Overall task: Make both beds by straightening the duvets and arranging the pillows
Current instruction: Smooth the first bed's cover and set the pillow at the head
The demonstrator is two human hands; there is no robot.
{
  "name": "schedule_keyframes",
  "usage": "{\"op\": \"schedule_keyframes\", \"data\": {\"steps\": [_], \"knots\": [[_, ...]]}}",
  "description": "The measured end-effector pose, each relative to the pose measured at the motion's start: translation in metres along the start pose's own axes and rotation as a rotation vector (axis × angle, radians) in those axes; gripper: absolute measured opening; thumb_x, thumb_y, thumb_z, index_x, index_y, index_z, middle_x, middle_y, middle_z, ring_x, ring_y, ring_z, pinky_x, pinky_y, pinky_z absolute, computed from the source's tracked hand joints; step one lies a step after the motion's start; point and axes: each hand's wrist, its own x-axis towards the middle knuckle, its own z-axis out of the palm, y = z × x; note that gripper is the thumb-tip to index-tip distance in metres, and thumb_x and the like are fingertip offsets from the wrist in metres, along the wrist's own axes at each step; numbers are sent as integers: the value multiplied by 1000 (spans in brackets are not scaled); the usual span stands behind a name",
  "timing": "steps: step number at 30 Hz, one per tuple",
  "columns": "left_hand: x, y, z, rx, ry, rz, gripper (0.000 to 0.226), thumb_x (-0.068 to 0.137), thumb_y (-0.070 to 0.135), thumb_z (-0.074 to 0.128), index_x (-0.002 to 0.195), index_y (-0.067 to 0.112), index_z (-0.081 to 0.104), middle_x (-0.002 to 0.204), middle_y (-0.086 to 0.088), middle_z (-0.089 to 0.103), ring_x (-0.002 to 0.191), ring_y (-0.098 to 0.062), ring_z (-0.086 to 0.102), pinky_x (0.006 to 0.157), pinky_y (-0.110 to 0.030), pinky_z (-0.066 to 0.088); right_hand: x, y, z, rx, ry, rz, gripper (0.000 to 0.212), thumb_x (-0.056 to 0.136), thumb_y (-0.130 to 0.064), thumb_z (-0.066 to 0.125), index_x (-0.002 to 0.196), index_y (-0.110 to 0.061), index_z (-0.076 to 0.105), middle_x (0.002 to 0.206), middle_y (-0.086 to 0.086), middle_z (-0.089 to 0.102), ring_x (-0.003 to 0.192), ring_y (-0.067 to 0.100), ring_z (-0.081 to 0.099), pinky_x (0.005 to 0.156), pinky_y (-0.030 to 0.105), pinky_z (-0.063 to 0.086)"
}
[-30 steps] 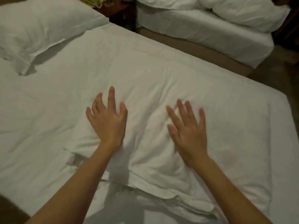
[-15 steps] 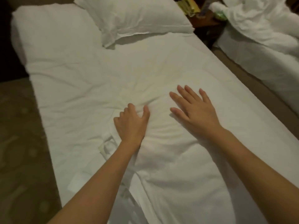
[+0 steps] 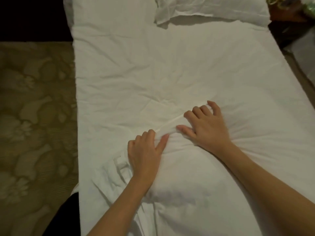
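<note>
Curled since a moment ago, right hand [image 3: 207, 128] and left hand [image 3: 146, 152] fingers, bunching duvet [image 3: 153, 74] mid-bed below pillow [image 3: 213, 9]; straightening step, probably needing a pull flat next.

I see both hands down on the white duvet [image 3: 170, 68], which I take as my landmark. My left hand [image 3: 146, 150] curls its fingers into a raised fold of the duvet near its middle, thumb stretched along the crease. My right hand [image 3: 206, 126] sits just beside it on the same fold, fingers bent and clutching the cloth. A white pillow [image 3: 211, 9] lies at the duvet's far end. Patterned carpet [image 3: 35, 106] runs along the duvet's left edge.
</note>
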Motion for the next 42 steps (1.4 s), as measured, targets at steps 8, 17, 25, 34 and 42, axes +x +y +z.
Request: {"op": "schedule_keyframes", "data": {"steps": [8,17,25,34,42], "knots": [[1,-24,40,22,32,-111,43,96,50,30,78,19,52,67,2,51,62,-22,48,66,-35,38,4,-5,35,19,-46,-38,53,95,-58,33,93,-15,63,86,2,60,87,26,57,105,45,28],[7,-41,75,-43,78,-160,42,93,43,34,69,17,56,64,2,53,61,-21,49,66,-33,37,15,-11,76,100,-91,-80,45,92,-54,39,98,-19,66,96,-2,66,95,22,60,104,44,27],[30,-43,43,-20,-353,-260,74,77,79,33,119,19,47,120,-3,57,112,-26,51,97,-39,38,14,-6,49,98,-103,-42,50,94,-53,33,97,-17,68,96,-2,69,96,23,62,106,42,26],[41,-41,37,66,-593,-230,91,60,89,8,94,19,55,98,1,65,92,-23,60,78,-34,43,13,-2,45,68,-33,-62,44,95,-48,36,93,-17,68,92,-3,69,90,22,63,104,42,32],[45,-43,40,-37,-538,-232,77,57,91,15,72,20,41,68,4,57,67,-17,56,64,-33,38,12,4,57,27,134,-57,39,99,-34,38,78,-14,64,73,0,65,75,24,61,98,39,36]]}}
